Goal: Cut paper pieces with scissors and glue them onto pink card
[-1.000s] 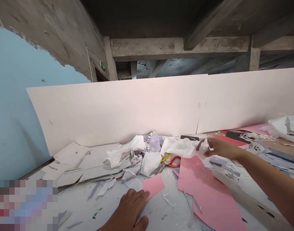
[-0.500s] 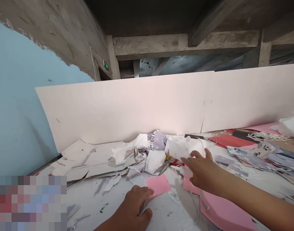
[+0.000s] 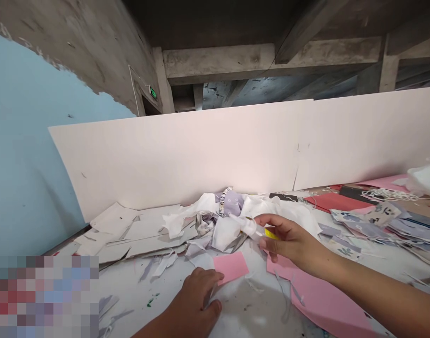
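My right hand (image 3: 283, 241) is closed around a small translucent plastic glue bottle (image 3: 252, 228) with a yellow label, held tilted above the table with its narrow tip towards the left. Under my left hand's (image 3: 197, 300) fingertips lies the left edge of a small pink paper rectangle (image 3: 232, 266). That hand rests low on the table, its thumb apart from the fingers and nothing in its grip. Behind the bottle is a heap of crumpled white paper (image 3: 227, 233) and a lilac patterned piece (image 3: 233, 203). Below my right forearm lies a larger pink sheet (image 3: 327, 300).
Grey cardboard pieces (image 3: 141, 234) are stacked at the back left. Red paper (image 3: 338, 202), white string (image 3: 391, 195) and patterned scraps (image 3: 370, 220) lie on the right. A tall white board (image 3: 187, 159) stands along the table's back. Loose scraps litter the white tabletop (image 3: 250, 319).
My right hand has picked up the glue bottle from among the scraps and turned, bringing it slightly left. My left hand stays at the pink rectangle, almost unmoved.
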### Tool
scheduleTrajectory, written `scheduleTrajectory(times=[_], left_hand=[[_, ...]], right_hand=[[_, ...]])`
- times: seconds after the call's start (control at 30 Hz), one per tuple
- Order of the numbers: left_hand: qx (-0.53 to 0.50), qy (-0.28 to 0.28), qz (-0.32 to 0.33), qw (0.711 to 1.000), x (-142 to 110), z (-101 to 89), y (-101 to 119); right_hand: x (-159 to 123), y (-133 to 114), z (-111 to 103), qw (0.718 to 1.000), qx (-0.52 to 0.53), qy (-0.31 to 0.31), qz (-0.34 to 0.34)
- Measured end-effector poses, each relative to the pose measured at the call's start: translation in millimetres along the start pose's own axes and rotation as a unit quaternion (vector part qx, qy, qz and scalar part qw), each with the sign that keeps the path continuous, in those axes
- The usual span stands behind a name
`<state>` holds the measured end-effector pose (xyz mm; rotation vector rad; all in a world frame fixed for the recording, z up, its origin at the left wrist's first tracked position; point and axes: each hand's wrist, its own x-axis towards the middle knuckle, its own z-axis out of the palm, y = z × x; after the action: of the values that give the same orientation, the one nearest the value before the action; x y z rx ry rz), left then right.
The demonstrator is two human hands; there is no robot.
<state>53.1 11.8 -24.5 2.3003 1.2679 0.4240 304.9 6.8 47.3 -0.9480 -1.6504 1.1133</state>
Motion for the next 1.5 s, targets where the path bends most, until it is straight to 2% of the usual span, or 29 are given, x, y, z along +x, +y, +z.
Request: scheduleTrajectory(times=[0.1, 0.17, 0.47, 0.53, 0.67, 0.83, 1.0, 1.2, 1.33, 1.5], left_hand=[[0.004, -0.005, 0.007, 1.000, 1, -0.8, 0], [0.000, -0.009, 0.006, 1.000, 1, -1.4, 0], [-0.050, -0.038, 0.002, 0.998, -4, -3.6, 1], [-0.050, -0.054, 0.026, 0.997, -3, -3.8, 0], [-0.029, -0.059, 0.065, 0.996, 0, -5.2, 3], [0.029, -0.074, 0.064, 0.995, -3, -12.5, 20], [0.055, -0.049, 0.055, 0.996, -7, -15.9, 28], [0.020, -0.047, 0.108, 0.993, -5, -8.2, 20], [-0.005, -0.035, 0.083, 0.996, -2, -4.8, 16], [0.031, -0.021, 0.059, 0.998, -1, -1.9, 14]], right_hand=[[8, 9, 3, 0.990, 0.120, 0.074, 0.033], [11, 10, 3, 0.975, 0.195, 0.096, 0.046], [20, 32, 0, 0.897, 0.422, 0.071, 0.108], [21, 38, 6, 0.893, 0.430, 0.070, 0.113], [27, 53, 30, 0.902, 0.412, 0.083, 0.101], [33, 76, 50, 0.905, 0.397, 0.098, 0.120], [30, 80, 50, 0.906, 0.384, 0.113, 0.137], [25, 67, 53, 0.900, 0.406, 0.091, 0.128], [29, 72, 54, 0.910, 0.380, 0.102, 0.133], [35, 80, 51, 0.917, 0.351, 0.129, 0.137]])
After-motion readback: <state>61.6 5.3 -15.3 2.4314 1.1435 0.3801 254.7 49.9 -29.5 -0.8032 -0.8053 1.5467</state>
